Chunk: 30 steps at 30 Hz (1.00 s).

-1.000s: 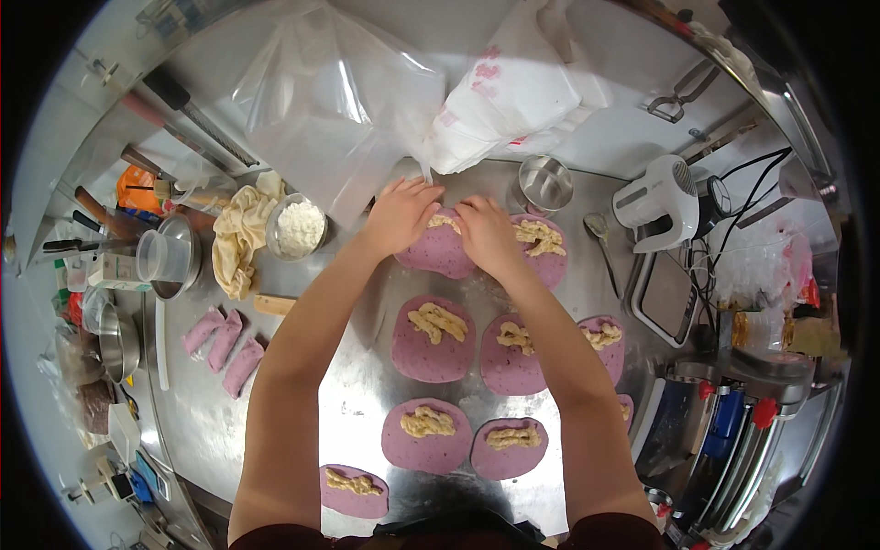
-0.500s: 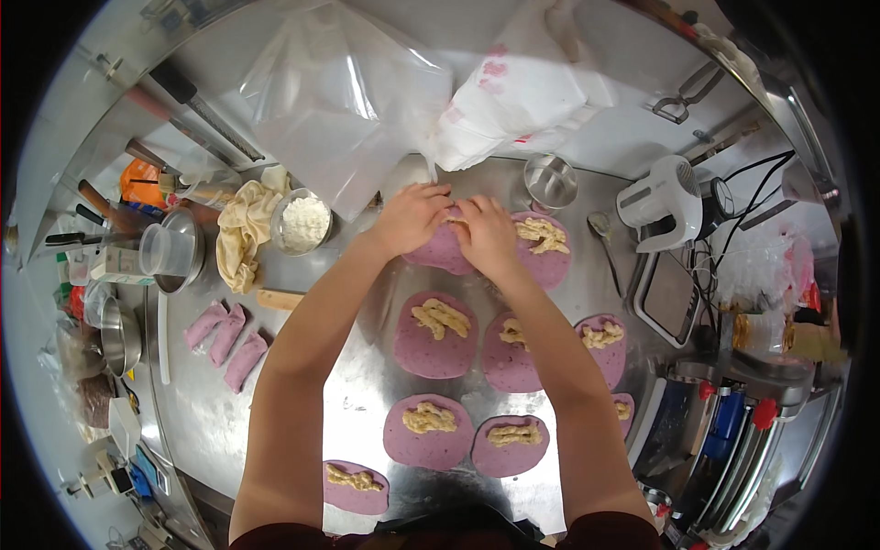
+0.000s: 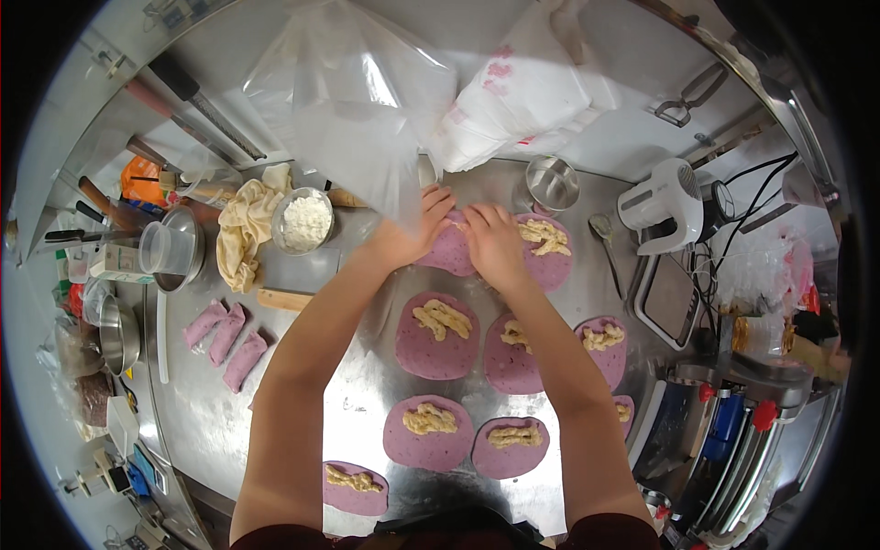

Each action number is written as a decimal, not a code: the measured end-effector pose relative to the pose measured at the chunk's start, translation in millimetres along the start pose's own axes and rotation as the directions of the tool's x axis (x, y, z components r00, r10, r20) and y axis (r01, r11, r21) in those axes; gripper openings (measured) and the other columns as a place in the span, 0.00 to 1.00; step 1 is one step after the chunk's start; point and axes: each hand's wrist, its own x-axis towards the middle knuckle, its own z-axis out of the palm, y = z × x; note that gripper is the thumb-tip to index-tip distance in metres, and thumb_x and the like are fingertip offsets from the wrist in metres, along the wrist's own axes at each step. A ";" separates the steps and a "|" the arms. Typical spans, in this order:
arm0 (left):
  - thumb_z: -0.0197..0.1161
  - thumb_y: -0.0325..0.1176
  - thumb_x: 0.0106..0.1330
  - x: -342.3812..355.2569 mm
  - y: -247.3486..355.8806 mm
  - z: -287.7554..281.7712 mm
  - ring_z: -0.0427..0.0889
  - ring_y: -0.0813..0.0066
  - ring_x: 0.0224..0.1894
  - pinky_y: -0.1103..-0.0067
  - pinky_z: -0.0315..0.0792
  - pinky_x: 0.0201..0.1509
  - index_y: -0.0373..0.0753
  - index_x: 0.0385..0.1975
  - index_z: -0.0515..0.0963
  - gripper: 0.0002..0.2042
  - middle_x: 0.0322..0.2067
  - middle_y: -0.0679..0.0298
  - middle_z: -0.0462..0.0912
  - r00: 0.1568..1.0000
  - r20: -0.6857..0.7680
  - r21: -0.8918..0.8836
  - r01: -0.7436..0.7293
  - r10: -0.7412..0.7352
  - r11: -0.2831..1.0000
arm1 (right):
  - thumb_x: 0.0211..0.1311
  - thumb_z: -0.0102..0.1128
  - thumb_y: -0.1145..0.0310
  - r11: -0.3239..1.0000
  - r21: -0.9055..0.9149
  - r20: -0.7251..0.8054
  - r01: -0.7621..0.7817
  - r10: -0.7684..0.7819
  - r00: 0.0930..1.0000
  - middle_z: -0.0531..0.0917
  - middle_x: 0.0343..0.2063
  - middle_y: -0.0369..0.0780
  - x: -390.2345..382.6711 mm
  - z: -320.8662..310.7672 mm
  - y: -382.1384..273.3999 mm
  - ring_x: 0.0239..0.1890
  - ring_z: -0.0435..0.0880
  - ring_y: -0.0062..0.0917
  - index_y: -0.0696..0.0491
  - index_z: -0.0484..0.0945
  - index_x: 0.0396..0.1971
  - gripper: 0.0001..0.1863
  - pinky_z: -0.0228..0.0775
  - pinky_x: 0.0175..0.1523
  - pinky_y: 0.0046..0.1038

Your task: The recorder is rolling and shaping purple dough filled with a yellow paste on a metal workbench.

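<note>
My left hand (image 3: 414, 231) and my right hand (image 3: 492, 240) press together on one purple dough round (image 3: 448, 257) at the far middle of the steel table (image 3: 302, 403), folding it between the fingers. Beside my right hand lies another purple round topped with pale filling (image 3: 548, 247). Several more filled purple rounds (image 3: 437, 337) lie flat nearer to me, between and beside my forearms. Three rolled purple pieces (image 3: 225, 335) sit together at the left.
A bowl of white flour (image 3: 304, 220), a cream cloth (image 3: 240, 231) and a clear cup (image 3: 167, 247) stand at the left rear. Plastic bags (image 3: 367, 110) lie at the back. A metal cup (image 3: 553, 183), a spoon (image 3: 605, 240) and a white hand mixer (image 3: 665, 203) are on the right.
Both hands have closed in over the far dough round, drawing its edges over the filling, which no longer shows. The other rounds have not moved.
</note>
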 end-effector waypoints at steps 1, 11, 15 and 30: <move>0.56 0.32 0.62 1.0 -1.0 1.8 0.71 0.56 0.55 0.63 0.63 0.59 0.35 0.49 0.73 0.16 0.51 0.55 0.74 1.000 0.000 0.001 0.000 0.000 1.000 | 0.51 0.59 0.69 1.000 0.001 -0.001 0.001 -0.001 1.000 0.78 0.40 0.38 2.4 2.4 1.2 0.44 0.74 0.34 0.56 0.78 0.41 0.15 0.65 0.47 0.36; 0.56 0.27 0.59 -1.5 9.3 -6.5 0.72 0.58 0.54 0.61 0.62 0.60 0.38 0.44 0.76 0.13 0.47 0.57 0.77 0.995 0.068 0.014 0.069 -0.070 0.998 | 0.53 0.56 0.70 1.000 0.022 0.053 0.008 -0.009 0.999 0.77 0.36 0.39 -2.9 -10.9 -8.3 0.42 0.74 0.35 0.56 0.78 0.39 0.12 0.64 0.46 0.36; 0.57 0.25 0.55 2.0 1.2 -8.7 0.75 0.56 0.48 0.65 0.67 0.54 0.35 0.42 0.76 0.13 0.42 0.56 0.79 0.954 -0.260 -0.029 0.143 -0.146 0.989 | 0.53 0.55 0.71 0.999 0.026 -0.115 -0.038 0.041 0.993 0.77 0.34 0.39 0.6 -8.7 -2.5 0.41 0.75 0.34 0.56 0.78 0.36 0.11 0.65 0.45 0.37; 0.53 0.24 0.58 12.3 -2.7 -38.0 0.73 0.59 0.52 0.71 0.68 0.55 0.35 0.44 0.75 0.14 0.49 0.56 0.76 0.959 0.239 0.060 0.144 -0.154 0.988 | 0.52 0.55 0.70 0.998 -0.049 -0.025 0.028 -0.029 0.999 0.78 0.33 0.39 7.3 -13.0 -3.9 0.38 0.76 0.34 0.56 0.78 0.37 0.12 0.68 0.42 0.35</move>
